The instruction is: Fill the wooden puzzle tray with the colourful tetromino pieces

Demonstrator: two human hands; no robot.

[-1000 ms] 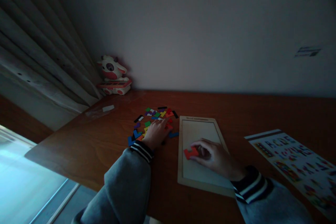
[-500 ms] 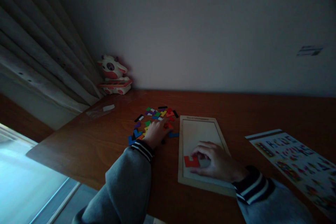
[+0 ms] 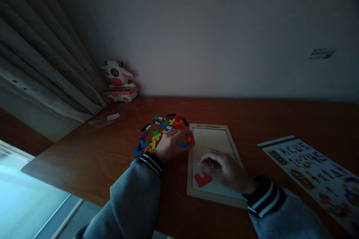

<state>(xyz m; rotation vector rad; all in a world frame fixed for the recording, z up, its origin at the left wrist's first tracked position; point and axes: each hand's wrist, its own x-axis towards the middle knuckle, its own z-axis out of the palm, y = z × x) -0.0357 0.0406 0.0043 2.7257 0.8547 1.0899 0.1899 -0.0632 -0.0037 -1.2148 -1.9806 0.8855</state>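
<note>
**Red piece laid in the tray, a second red one at its rim**

Your right hand (image 3: 224, 170) rests inside the wooden tray (image 3: 193, 192), fingers loosely curled and gripping nothing; the red piece (image 3: 202, 179) lies flat just left of it, near the tray's near-left corner, where an edge can square it. Your left hand (image 3: 171, 145) pinches another red piece (image 3: 191, 138) at the tray's left rim, beside the loose pile of coloured pieces (image 3: 157, 130) on the table (image 3: 98, 157). A printed sheet (image 3: 314, 171) lies far right.
</note>
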